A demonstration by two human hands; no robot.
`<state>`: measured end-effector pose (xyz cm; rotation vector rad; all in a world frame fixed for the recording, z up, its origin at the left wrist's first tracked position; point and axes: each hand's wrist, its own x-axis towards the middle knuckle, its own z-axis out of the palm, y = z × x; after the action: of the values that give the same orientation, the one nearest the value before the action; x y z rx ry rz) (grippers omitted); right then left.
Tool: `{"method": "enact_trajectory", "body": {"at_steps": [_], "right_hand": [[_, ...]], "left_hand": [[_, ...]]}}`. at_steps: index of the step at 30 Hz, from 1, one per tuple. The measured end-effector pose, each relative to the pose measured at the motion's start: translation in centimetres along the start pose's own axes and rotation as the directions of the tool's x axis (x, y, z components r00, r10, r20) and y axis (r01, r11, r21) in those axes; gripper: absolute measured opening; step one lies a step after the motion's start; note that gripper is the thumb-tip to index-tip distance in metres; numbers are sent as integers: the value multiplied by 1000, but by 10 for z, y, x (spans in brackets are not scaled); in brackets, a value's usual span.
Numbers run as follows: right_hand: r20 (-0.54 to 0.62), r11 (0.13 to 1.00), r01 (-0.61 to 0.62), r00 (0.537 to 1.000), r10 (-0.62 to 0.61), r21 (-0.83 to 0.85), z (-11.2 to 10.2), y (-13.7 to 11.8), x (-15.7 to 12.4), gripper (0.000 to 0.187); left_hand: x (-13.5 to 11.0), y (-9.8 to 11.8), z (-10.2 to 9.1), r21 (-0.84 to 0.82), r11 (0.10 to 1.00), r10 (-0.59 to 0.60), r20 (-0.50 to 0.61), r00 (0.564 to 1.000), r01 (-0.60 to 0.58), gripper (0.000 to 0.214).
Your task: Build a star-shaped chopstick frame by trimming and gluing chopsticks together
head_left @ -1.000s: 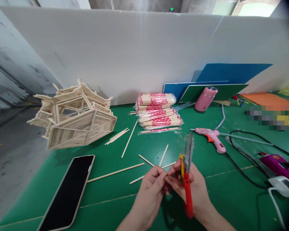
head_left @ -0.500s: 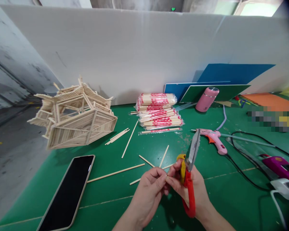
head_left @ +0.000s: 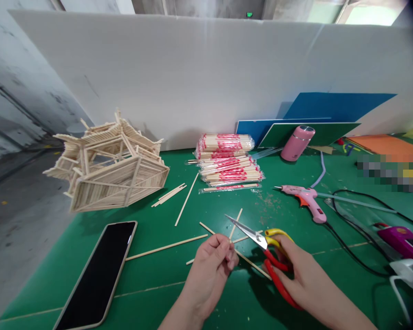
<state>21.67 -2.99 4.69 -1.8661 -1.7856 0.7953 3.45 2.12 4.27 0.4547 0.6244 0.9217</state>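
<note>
My left hand (head_left: pixel 211 263) is closed, thumb against fingertips, above several crossed wooden sticks. Whatever it pinches is too small or hidden to make out. My right hand (head_left: pixel 294 263) grips a pair of scissors (head_left: pixel 261 240) with one yellow and one red handle. Their metal blades point up and left, toward the space just beyond my left hand. Beneath both hands, one stick (head_left: pixel 253 265) slants across the green tabletop, and another stick (head_left: pixel 236 224) stands out behind the left fingers. A longer stick (head_left: pixel 167 247) lies to the left.
A stick-built model (head_left: pixel 124 178) stands at left, behind a phone (head_left: pixel 96 275). Wrapped chopsticks (head_left: pixel 227 167) are piled at the back. To the right are a pink glue gun (head_left: pixel 308 199), its black cord, a pink bottle (head_left: pixel 298 144) and a purple device (head_left: pixel 401 240).
My right hand has moved right, away from my left fingers. The scissors have swung from pointing up to pointing up-left. My left hand stays closed in nearly the same place.
</note>
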Motion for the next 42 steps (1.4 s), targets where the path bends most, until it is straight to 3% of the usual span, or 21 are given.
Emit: {"method": "enact_trajectory", "body": {"at_steps": [5, 14, 21, 28, 33, 42], "right_hand": [[59, 999, 5, 998, -7, 35, 3, -3, -15, 32], [102, 997, 42, 994, -49, 68, 4, -8, -14, 32], [74, 998, 38, 997, -34, -57, 2, -8, -14, 28], [49, 996, 51, 998, -47, -70, 2, -4, -15, 30], [56, 999, 41, 998, -39, -29, 5, -3, -15, 29], [36, 982, 116, 993, -112, -149, 10, 2, -13, 29]], "left_hand": [[0, 0, -1, -28, 1000, -11, -22, 1000, 10, 16], [0, 0, -2, -17, 1000, 3, -46, 999, -4, 17], [-1, 3, -2, 15, 1000, 27, -90, 996, -26, 11], [-1, 5, -2, 84, 996, 32, -78, 996, -26, 11], [0, 4, -2, 64, 997, 52, -90, 995, -47, 10], [0, 1, -3, 17, 999, 44, -92, 995, -42, 12]]}}
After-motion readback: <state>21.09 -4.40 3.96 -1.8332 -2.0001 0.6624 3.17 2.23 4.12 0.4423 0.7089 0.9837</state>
